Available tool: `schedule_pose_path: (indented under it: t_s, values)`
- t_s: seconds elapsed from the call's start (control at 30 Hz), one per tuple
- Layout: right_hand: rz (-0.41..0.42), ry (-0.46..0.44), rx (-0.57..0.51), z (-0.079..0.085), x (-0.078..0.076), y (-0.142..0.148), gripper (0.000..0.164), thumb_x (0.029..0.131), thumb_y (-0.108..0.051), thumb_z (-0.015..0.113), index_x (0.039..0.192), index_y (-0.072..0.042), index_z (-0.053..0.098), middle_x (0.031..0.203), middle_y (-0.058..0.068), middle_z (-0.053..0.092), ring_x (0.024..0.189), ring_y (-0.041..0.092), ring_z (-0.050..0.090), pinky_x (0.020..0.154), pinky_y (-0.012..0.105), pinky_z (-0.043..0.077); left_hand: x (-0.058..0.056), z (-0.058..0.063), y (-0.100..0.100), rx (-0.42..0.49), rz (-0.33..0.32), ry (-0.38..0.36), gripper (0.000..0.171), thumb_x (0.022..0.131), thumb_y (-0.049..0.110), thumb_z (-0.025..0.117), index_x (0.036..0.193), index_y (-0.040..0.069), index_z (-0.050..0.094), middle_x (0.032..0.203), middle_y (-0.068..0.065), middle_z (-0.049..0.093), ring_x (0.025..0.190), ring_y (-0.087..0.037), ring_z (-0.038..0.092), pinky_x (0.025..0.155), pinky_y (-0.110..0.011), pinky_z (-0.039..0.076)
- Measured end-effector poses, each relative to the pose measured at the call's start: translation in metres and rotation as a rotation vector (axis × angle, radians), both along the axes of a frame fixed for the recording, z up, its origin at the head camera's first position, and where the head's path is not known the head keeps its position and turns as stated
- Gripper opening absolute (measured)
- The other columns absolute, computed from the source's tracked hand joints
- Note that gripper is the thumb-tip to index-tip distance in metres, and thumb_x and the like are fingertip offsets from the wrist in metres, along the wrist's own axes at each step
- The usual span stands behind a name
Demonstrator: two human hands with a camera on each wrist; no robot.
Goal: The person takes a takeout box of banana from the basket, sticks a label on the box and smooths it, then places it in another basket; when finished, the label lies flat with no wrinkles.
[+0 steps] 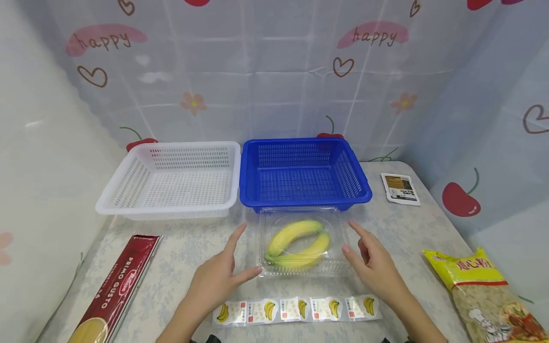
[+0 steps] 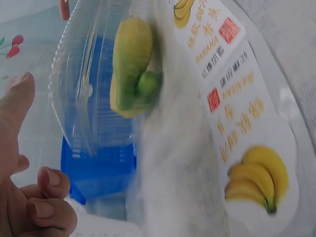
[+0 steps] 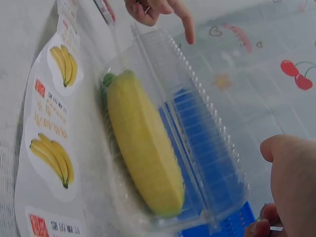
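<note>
A clear plastic clamshell box (image 1: pixel 339 267) with its lid down sits at the middle of the table. Two bananas (image 1: pixel 296 233) lie curved toward each other inside it. My left hand (image 1: pixel 216 276) is at the box's left side, its index finger and thumb extended and the other fingers bent. On the right side, my right hand (image 1: pixel 375 267) has its thumb and index finger pointing at the box edge. Neither hand grips the box; whether the thumbs touch it I cannot tell. Between my forearms lies a strip of banana stickers (image 1: pixel 300 309), just in front of the box.
Behind the box stand a white basket (image 1: pixel 210 208) and a blue basket (image 1: pixel 309 200) side by side. A red spaghetti packet (image 1: pixel 120 286) is at left. On the right lie a small white-edged packet (image 1: pixel 401 189) and a yellow-topped bag (image 1: pixel 489 295). Printed curtains hang around the table.
</note>
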State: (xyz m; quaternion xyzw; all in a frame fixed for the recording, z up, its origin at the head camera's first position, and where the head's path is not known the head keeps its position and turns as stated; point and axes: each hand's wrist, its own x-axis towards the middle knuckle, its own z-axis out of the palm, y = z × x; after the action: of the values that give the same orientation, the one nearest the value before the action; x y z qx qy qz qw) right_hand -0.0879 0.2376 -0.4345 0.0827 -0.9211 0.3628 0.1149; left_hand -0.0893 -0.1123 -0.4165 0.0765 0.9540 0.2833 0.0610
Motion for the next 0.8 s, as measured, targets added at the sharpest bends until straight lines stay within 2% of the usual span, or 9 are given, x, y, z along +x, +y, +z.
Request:
schedule_pose_path:
  t_s: [0.1,0.2,0.33,0.43,0.5,0.6,0.7,0.8]
  values:
    - [0.048,0.082,-0.037,0.007,0.007,-0.013,0.053,0.095,-0.021,0.068,0.145,-0.017,0.05,0.078,0.0,0.042,0.063,0.005,0.036,0.053,0.022,0.035,0.008,0.003,-0.018,-0.031,0.011,0.0,0.089,0.082,0.059,0.072,0.153,0.052,0.019,0.064,0.008,0.042,0.049,-0.005,0.027,0.044,-0.023,0.027]
    - [0.14,0.133,-0.074,0.013,0.014,-0.031,0.052,0.092,-0.013,0.07,0.141,-0.02,0.053,0.079,-0.006,0.041,0.062,0.003,0.036,0.051,0.019,0.036,0.016,0.003,-0.035,-0.051,0.024,-0.023,0.079,0.083,0.053,0.075,0.149,0.046,0.033,0.07,0.008,0.047,0.051,-0.005,0.031,0.046,-0.023,0.029]
    - [0.304,0.162,-0.117,0.016,0.027,-0.059,0.054,0.091,-0.01,0.071,0.14,-0.021,0.053,0.081,-0.012,0.041,0.062,-0.001,0.036,0.052,0.015,0.037,0.029,-0.006,-0.053,-0.03,0.024,-0.078,0.066,0.083,0.041,0.079,0.141,0.034,0.049,0.068,0.01,0.047,0.051,-0.003,0.032,0.047,-0.022,0.03]
    - [0.439,0.157,-0.139,0.013,0.035,-0.081,0.05,0.093,-0.013,0.069,0.14,-0.02,0.053,0.083,-0.012,0.044,0.063,-0.004,0.036,0.053,0.013,0.038,0.037,-0.017,-0.062,-0.001,-0.023,-0.108,0.06,0.082,0.036,0.08,0.135,0.027,0.055,0.067,0.011,0.046,0.052,-0.002,0.034,0.047,-0.021,0.031]
    - [0.521,0.119,-0.149,0.009,0.04,-0.095,0.046,0.095,-0.018,0.067,0.139,-0.022,0.053,0.083,-0.009,0.047,0.064,-0.006,0.036,0.054,0.012,0.038,0.042,-0.023,-0.066,0.011,-0.064,-0.118,0.057,0.081,0.035,0.08,0.132,0.026,0.057,0.069,0.011,0.047,0.054,-0.001,0.036,0.048,-0.021,0.032]
    - [0.619,0.014,-0.151,0.0,0.044,-0.114,0.042,0.099,-0.024,0.062,0.14,-0.025,0.051,0.085,-0.004,0.051,0.064,-0.007,0.037,0.055,0.012,0.04,0.047,-0.031,-0.069,0.021,-0.097,-0.122,0.054,0.08,0.035,0.081,0.129,0.024,0.06,0.069,0.011,0.047,0.055,0.0,0.037,0.048,-0.021,0.032]
    - [0.678,-0.114,-0.134,-0.011,0.045,-0.132,0.04,0.101,-0.03,0.058,0.141,-0.027,0.051,0.087,-0.003,0.052,0.064,-0.008,0.038,0.055,0.012,0.042,0.05,-0.037,-0.07,0.027,-0.091,-0.134,0.05,0.078,0.034,0.082,0.123,0.024,0.062,0.069,0.011,0.047,0.055,0.0,0.038,0.048,-0.021,0.033]
    - [0.711,-0.173,-0.072,-0.022,0.043,-0.149,0.04,0.102,-0.034,0.056,0.14,-0.023,0.053,0.09,-0.005,0.052,0.063,-0.009,0.038,0.055,0.012,0.043,0.052,-0.043,-0.07,0.041,-0.081,-0.156,0.047,0.078,0.034,0.083,0.12,0.023,0.064,0.068,0.011,0.048,0.055,-0.001,0.039,0.048,-0.022,0.033]
